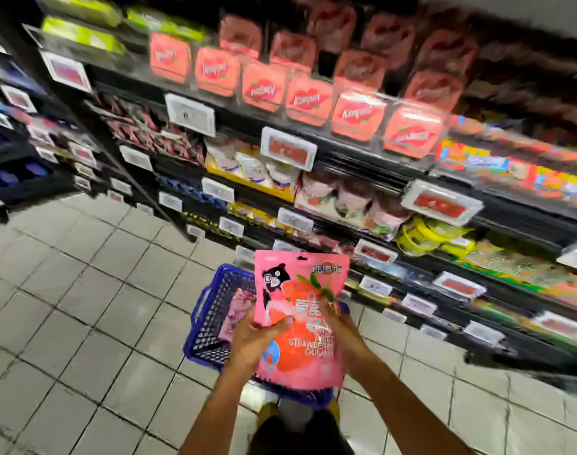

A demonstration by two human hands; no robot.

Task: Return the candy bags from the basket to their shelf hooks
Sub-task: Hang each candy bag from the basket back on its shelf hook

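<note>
As my thumb and curled fingers clamp its left edge, my left hand (257, 338) grips the pink strawberry gummy bag (305, 346). My right hand (339, 326) pinches the right edge, its fingers (326, 307) lying across the printed front. The bag stands upright between both hands, face toward me, and the hang hole (302, 257) at its top is free. It hangs directly over the blue basket (214, 310), which sits on the tiled floor (83, 290) near my feet. At least one more pinkish bag (237, 311) lies inside, at the basket's left.

To the right and beyond, store shelving (362, 159) runs away from me, streaked by camera blur. Rows of red packs (310, 100) fill the upper level, and price tags (288, 147) line the edges. I cannot make out the hooks themselves in the blur.

By my reading, this is the carrying step: one bag is out of the basket and not yet hung. The next move calls for finding the matching pink bags on the shelving to the right. Then I must raise this one top first and thread the hang hole onto the hook. One hand should steady the body so the soft pouch does not fold or slip.
</note>
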